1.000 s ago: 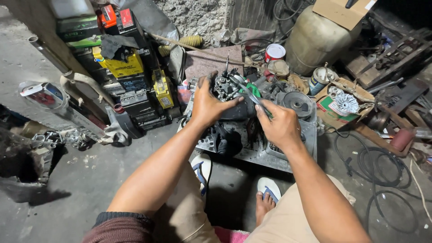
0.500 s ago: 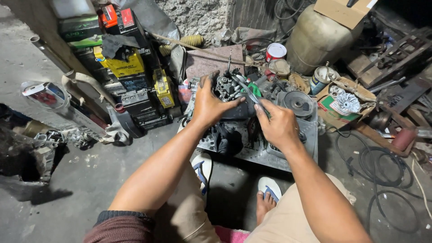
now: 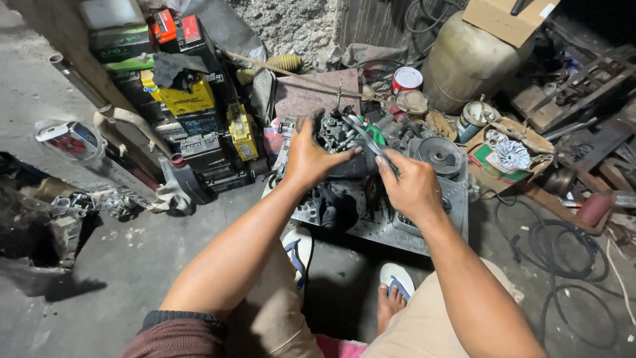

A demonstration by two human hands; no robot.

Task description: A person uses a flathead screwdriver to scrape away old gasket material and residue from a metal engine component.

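Observation:
My left hand (image 3: 311, 157) grips the side of a greasy engine block (image 3: 344, 149) that rests on a flat metal plate (image 3: 404, 229) on the floor. My right hand (image 3: 411, 185) is closed on a metal tool with a green handle (image 3: 370, 140), its tip reaching into the top of the engine. A round grey pulley (image 3: 438, 154) sits on the plate just right of my right hand. My two feet in white sandals (image 3: 299, 248) are on the floor below the plate.
A stack of batteries in black, yellow and green (image 3: 189, 109) stands at the left. A big tan tank (image 3: 467, 59), cans (image 3: 405, 79), a cardboard box with a fan part (image 3: 507, 156) and black cables (image 3: 563, 258) crowd the right. Scrap metal (image 3: 40, 232) lies far left.
Both hands have stayed on the engine and tool, with only slight shifts. Nothing else has moved.

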